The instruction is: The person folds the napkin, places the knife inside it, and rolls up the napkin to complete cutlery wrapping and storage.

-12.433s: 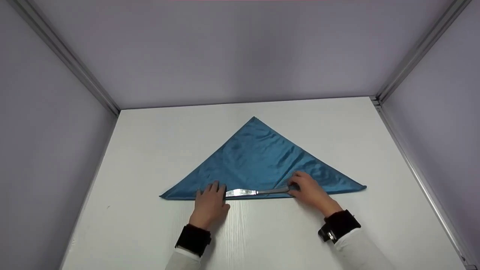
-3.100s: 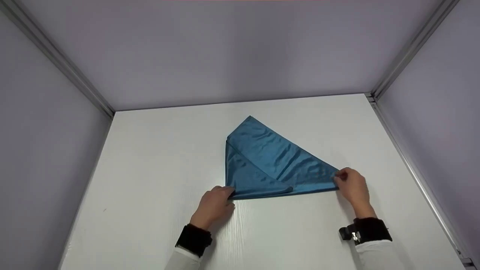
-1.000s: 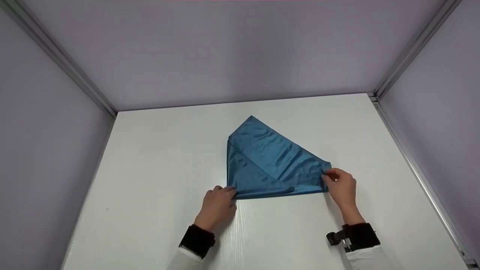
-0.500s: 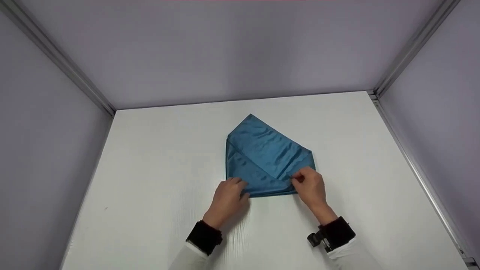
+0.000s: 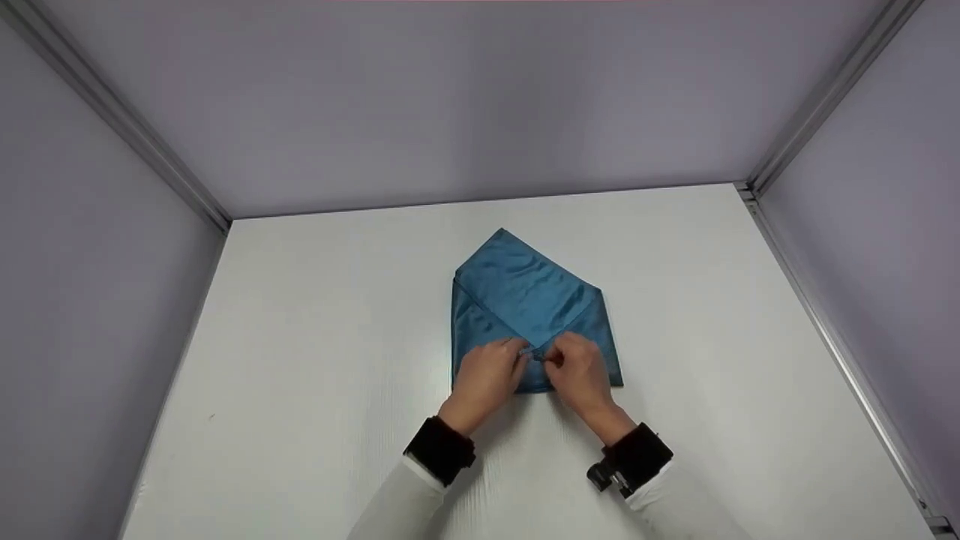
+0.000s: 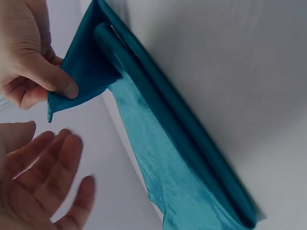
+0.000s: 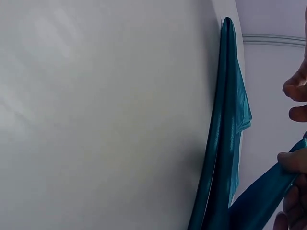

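While pinching the right corner of the blue cloth (image 5: 525, 311) over the near middle, right hand (image 5: 576, 375) meets left hand (image 5: 484, 373), fingers loose and grasping nothing. Left flap already folded in, right flap nearly down. Far point yet to fold. Lying mid-table (image 5: 315, 315), slightly right of centre. No cutlery visible.

Your right hand (image 7: 293, 191) sits at four o'clock, fingers (image 7: 292, 162) pinching a flap of the blue cloth (image 7: 225, 134), whose folded edge runs from one o'clock down to five along the white table (image 7: 96, 115).
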